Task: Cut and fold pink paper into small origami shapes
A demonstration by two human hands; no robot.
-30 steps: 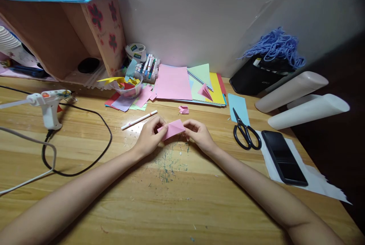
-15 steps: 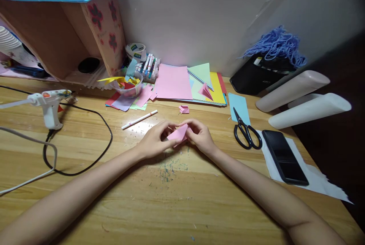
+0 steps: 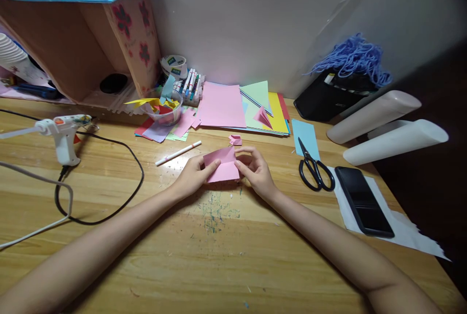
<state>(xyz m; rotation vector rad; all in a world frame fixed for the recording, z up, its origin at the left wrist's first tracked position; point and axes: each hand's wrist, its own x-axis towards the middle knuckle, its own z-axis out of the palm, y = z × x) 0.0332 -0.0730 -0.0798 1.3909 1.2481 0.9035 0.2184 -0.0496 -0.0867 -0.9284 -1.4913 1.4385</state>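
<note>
Two hands (image 3: 191, 176) (image 3: 258, 175) hold pink paper (image 3: 224, 172); tape label (image 3: 175, 71) illegible.

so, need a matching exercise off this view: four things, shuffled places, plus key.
Things:
1. creased pink paper
2. scissors
3. phone
4. yarn

Places:
A. on white sheet
B. piled atop black holder
C. between left hand and right hand
D. blades over blue paper

Pairs: 1-C, 2-D, 3-A, 4-B
</note>
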